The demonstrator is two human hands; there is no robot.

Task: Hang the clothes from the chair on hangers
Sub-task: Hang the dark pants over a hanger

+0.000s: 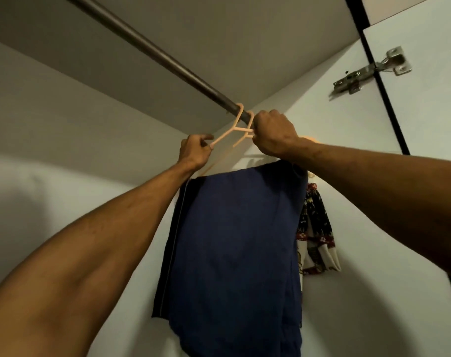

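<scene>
A peach plastic hanger (238, 127) hooks over the dark metal closet rod (152, 51) near the rod's far end. A dark blue garment (234, 248) hangs folded over the hanger's lower bar and drops straight down. My left hand (194, 152) pinches the hanger's left shoulder arm. My right hand (274, 134) grips the hanger close under its hook, fingers curled round it. A second peach hook sits right beside the first on the rod.
A patterned dark, red and cream cloth (315, 230) hangs behind the blue garment on the right. White wardrobe walls enclose the space, with a shelf underside above the rod. A metal door hinge (371, 70) is at upper right.
</scene>
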